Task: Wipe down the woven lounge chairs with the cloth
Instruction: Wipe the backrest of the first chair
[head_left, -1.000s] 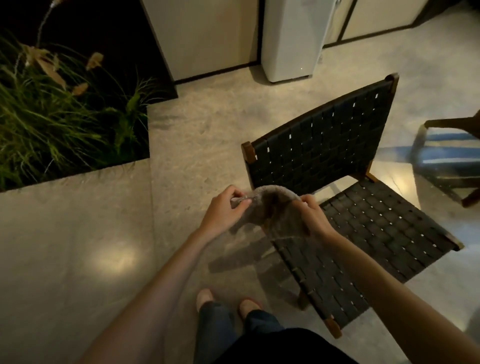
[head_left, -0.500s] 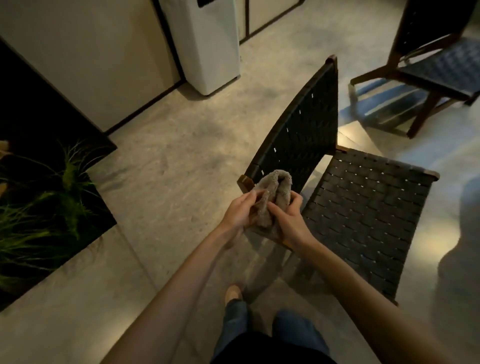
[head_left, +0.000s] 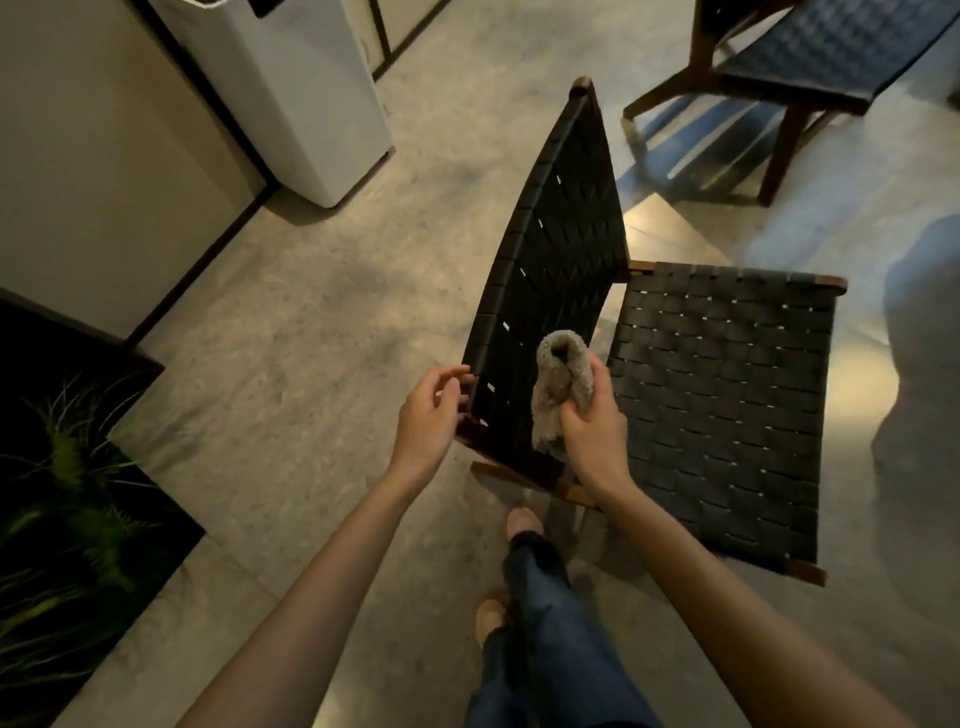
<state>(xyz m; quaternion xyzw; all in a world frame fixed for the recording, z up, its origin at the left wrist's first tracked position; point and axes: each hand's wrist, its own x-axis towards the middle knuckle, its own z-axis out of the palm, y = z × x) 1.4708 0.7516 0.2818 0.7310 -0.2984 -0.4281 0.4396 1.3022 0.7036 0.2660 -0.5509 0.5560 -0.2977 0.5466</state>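
- The left hand hovered with loosely spread fingers at the near chair's backrest edge, gripping nothing.
- The bunched cloth lay before that backrest, pinched by the right hand; wiping looked barely begun.
- The seat and far chair likely remained to wipe.

Your right hand grips the bunched cloth in front of the woven back of the chair. Your left hand, loosely spread, is at the back's near edge. A second chair stands beyond.
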